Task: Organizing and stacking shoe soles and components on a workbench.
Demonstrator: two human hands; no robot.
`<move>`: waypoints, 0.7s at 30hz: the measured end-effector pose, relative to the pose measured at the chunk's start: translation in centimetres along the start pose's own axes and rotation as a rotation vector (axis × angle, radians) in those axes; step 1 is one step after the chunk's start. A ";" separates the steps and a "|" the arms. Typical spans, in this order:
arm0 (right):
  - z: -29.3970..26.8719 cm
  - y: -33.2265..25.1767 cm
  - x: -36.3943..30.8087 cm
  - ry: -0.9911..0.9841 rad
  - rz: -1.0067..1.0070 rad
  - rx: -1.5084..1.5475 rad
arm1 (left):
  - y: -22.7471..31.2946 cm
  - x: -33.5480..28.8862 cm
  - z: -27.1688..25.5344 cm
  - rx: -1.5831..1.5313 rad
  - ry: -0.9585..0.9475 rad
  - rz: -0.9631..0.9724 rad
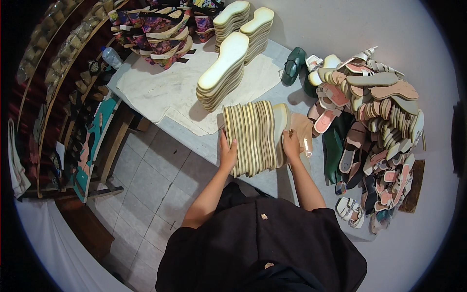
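Soles [255,141] fill a wide grip, left hand [227,150] at nine o'clock, right hand [292,146] opposite; three stacks [238,44] already stand toward twelve, this row unstacked.

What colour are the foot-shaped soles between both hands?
Cream to beige foot-shaped soles, seen best in the head view.

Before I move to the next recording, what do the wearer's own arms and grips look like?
The left grip and right grip are ungloved human hands on bare forearms. The dark top has short, loose sleeves ending near the elbows and two gold-toned buttons visible. No cables or watch show.
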State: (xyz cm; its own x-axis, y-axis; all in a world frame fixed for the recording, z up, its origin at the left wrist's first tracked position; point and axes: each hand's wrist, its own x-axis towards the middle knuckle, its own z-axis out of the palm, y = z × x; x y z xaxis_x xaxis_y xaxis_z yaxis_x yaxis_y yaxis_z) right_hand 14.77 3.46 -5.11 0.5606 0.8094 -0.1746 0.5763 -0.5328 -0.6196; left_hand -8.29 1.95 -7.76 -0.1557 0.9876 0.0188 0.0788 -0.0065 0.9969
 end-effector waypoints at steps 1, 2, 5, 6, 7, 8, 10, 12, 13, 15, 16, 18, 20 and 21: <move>-0.2 -0.2 0.3 -0.098 0.013 0.084 | -0.1 0.2 -0.3 0.128 -0.031 -0.049; -0.3 -0.3 0.3 -0.197 0.026 0.168 | -0.2 0.3 -0.5 0.255 -0.061 -0.099; 0.0 -2.2 -1.3 -0.360 -0.091 0.042 | 0.4 0.3 -0.3 0.185 -0.047 -0.038; 0.6 -2.1 -2.0 -0.314 -0.194 0.194 | 0.3 0.2 -0.2 0.185 -0.046 -0.039; 1.6 -1.0 -1.6 -0.312 -0.184 0.330 | 0.1 0.3 0.1 0.143 -0.043 -0.030; 2.4 0.0 -1.1 -0.309 -0.174 0.466 | -0.1 0.5 0.3 0.101 -0.040 -0.021; 2.4 -0.8 -1.6 -0.389 -0.152 0.587 | -0.5 0.5 -0.3 -0.021 -0.094 -0.031; 2.7 -0.6 -1.8 -0.452 -0.126 0.709 | -0.1 0.6 -0.2 -0.091 -0.099 0.018; 2.9 0.1 -1.9 -0.384 -0.131 0.607 | 1.1 0.3 -0.2 -0.224 -0.138 -0.014; 3.0 0.5 -2.0 -0.319 -0.132 0.505 | 0.8 1.0 0.1 -0.058 -0.137 0.032; 2.7 0.3 -2.1 -0.277 -0.184 0.277 | 0.7 1.1 -0.1 0.112 -0.130 0.079; 2.2 -0.6 -1.9 -0.230 -0.238 0.050 | 0.3 1.0 -0.6 0.128 -0.152 0.063; 1.8 -1.7 -1.7 -0.283 -0.002 0.182 | -0.3 1.6 -1.3 0.243 -0.218 -0.045; 1.6 -1.6 -1.3 -0.279 -0.002 0.183 | -0.5 1.7 -1.4 0.241 -0.220 -0.042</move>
State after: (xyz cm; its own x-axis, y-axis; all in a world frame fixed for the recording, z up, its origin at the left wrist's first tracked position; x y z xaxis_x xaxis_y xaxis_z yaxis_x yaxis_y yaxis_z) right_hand 12.16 3.60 -5.15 0.3601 0.8605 -0.3604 0.4470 -0.4982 -0.7430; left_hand -9.99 3.44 -8.10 0.0504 0.9966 -0.0651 0.3121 0.0462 0.9489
